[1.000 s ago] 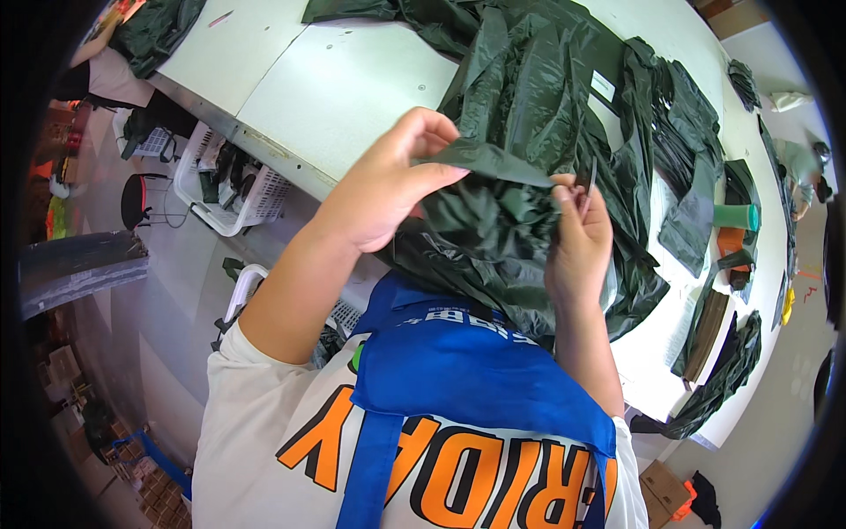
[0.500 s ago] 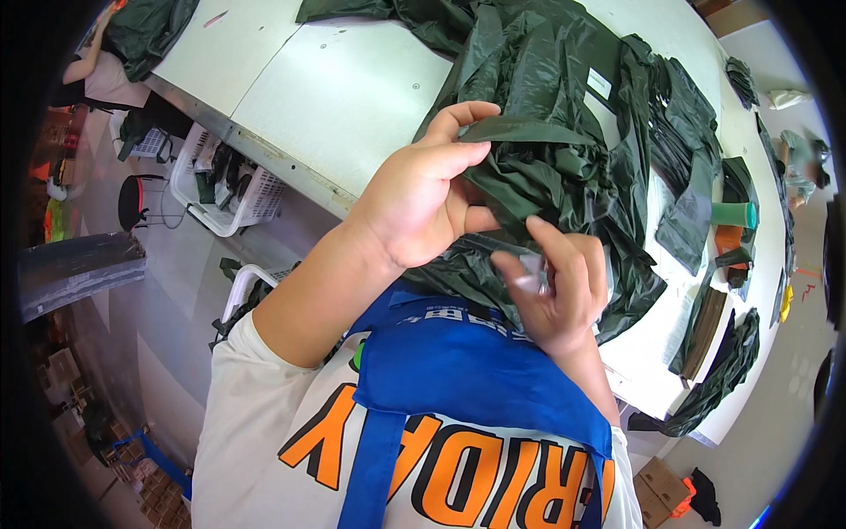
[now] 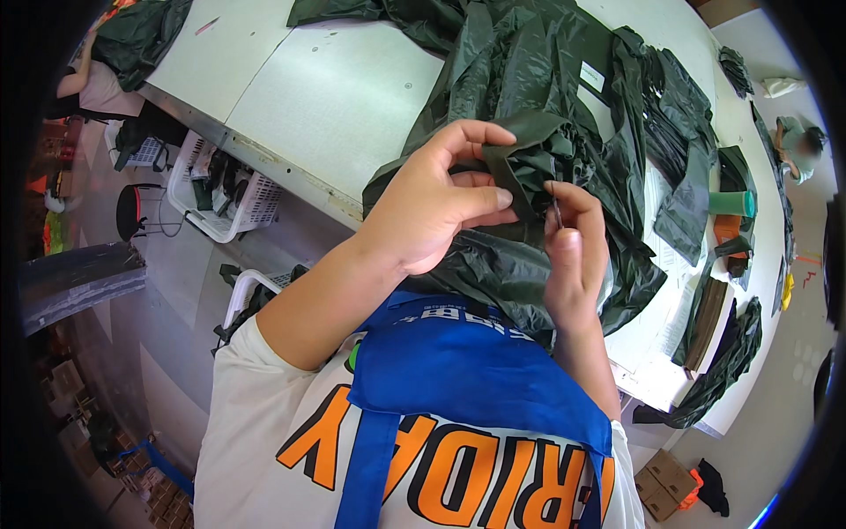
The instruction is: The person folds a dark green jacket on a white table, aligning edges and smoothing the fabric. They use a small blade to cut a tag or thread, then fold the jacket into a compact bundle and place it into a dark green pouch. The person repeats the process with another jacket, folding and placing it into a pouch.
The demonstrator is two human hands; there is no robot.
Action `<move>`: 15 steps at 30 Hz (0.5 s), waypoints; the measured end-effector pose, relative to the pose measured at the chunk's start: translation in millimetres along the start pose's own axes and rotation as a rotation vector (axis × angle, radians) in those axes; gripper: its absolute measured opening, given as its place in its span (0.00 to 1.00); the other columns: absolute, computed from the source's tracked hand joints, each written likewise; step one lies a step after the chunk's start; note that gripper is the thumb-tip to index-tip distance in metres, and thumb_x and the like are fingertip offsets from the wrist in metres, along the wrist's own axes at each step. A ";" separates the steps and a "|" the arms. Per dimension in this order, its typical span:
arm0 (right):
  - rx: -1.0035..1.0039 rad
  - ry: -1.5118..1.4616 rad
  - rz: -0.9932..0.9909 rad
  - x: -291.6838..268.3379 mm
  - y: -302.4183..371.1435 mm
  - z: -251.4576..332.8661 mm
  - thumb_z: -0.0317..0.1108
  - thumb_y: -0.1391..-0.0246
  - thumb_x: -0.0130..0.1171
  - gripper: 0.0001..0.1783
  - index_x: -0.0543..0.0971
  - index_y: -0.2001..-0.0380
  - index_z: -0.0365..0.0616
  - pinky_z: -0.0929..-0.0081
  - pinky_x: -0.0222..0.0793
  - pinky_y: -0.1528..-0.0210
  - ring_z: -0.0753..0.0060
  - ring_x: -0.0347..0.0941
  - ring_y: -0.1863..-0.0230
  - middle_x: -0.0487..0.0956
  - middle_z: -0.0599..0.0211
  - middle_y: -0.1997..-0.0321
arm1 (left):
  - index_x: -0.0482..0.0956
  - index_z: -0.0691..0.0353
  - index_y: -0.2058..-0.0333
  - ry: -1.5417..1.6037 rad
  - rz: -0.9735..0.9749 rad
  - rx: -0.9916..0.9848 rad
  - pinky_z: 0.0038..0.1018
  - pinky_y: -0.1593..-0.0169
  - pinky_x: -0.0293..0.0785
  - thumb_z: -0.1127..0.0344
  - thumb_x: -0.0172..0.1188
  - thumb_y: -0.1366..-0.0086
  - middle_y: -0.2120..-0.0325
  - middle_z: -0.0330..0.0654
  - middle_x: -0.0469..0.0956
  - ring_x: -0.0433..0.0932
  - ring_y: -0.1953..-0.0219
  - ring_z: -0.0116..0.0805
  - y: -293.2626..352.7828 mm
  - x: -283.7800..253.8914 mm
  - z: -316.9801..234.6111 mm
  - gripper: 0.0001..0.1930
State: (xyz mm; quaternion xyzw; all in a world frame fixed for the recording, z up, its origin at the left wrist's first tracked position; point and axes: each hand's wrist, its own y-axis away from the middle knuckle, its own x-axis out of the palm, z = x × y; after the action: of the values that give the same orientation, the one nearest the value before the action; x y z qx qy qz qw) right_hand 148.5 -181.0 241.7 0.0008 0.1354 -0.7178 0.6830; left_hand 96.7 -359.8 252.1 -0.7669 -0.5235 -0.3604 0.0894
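My left hand (image 3: 434,204) pinches the edge of a dark green, thin, shiny garment (image 3: 536,130), with the thumb in front and the fingers behind the cloth. The held edge is a folded band lifted above the gathered rest. Close by on the right, my right hand (image 3: 577,269) is closed, thumb against forefinger. Between them shows a small thin dark metal tool (image 3: 557,213), its tip beside the lifted cloth. Most of the tool is hidden in the palm, so its exact kind is unclear. More of the green fabric lies bunched under both hands.
Green garments cover much of the white table (image 3: 344,79). At the right lie a green cylinder (image 3: 733,204), an orange object (image 3: 727,231) and brown boards (image 3: 709,326). White baskets (image 3: 251,207) with dark items stand below the left edge. Other people are at far left and far right.
My left hand has shifted its hold on the fabric edge, turning the band up. My right hand has risen to the cloth, and the thin tool now shows between thumb and forefinger.
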 end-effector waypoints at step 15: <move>-0.666 0.676 -0.222 -6.0 6.2 -7.3 0.30 0.67 0.75 0.26 0.79 0.60 0.41 0.74 0.65 0.72 0.67 0.70 0.70 0.75 0.65 0.70 | 0.67 0.69 0.48 0.254 0.005 -0.124 0.24 0.53 0.81 0.81 0.54 0.41 0.58 0.44 0.76 0.79 0.57 0.32 -5.2 -1.0 2.5 0.20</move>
State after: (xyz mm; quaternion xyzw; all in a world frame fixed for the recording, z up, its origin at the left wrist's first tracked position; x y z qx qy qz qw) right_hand 153.7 -173.9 234.5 0.0009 0.5712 -0.6635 0.4832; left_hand 93.1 -357.0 248.4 -0.7206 -0.4825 -0.4861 0.1081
